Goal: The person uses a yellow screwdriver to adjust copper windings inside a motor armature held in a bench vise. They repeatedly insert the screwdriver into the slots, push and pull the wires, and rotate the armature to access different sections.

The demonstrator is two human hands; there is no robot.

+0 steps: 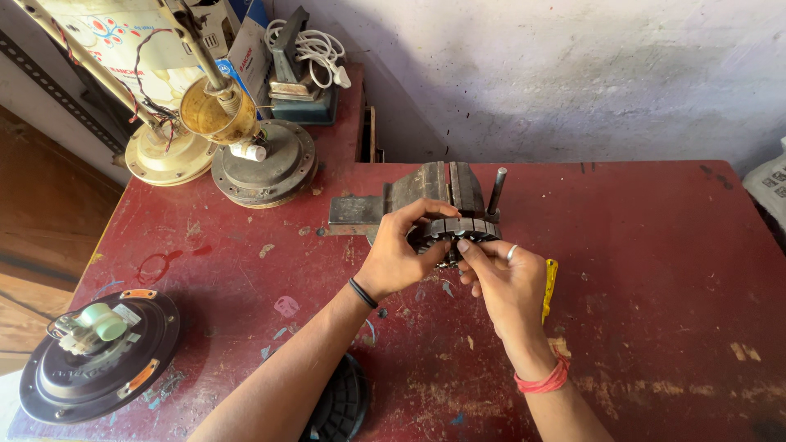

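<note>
- Both hands are gripping a round, dark slotted metal stator core (460, 230): my left hand (399, 255) is curling over its left side, my right hand (501, 278) is pinching its lower edge.
- It is sitting just before a grey steel bench vise (426, 190) on the worn red table (655, 270).
- Well apart, a black round fan motor housing (98, 354) is lying at the table's left corner.

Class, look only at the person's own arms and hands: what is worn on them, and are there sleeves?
Both forearms are bare, no sleeves in view. The left hand has a thin black band at the wrist. The right hand wears a silver ring on one finger and a red thread bracelet round the wrist.
</note>
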